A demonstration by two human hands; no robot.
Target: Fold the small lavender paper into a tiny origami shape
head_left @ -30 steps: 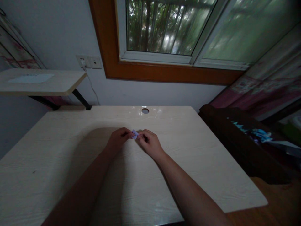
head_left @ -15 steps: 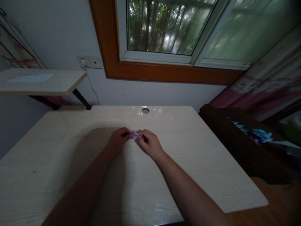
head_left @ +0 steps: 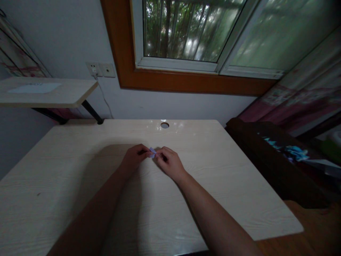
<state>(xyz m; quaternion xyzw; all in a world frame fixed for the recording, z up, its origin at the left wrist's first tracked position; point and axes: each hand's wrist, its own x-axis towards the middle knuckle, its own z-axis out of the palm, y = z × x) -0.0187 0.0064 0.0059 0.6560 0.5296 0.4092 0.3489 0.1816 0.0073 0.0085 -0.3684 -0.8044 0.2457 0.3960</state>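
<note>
A small pale purple piece of folded paper (head_left: 152, 152) sits between my two hands, just above the light wooden desk (head_left: 80, 170). My left hand (head_left: 134, 158) pinches its left side with curled fingers. My right hand (head_left: 168, 161) pinches the right side, fingers bent inward. Most of the paper is hidden by my fingertips. Both forearms reach in from the bottom of the view.
A round cable hole (head_left: 164, 125) lies at the desk's far edge. A raised side shelf (head_left: 48, 92) stands at the left, with wall sockets (head_left: 100, 69) behind it. A window is above. Dark furniture (head_left: 277, 160) with cloth lies to the right.
</note>
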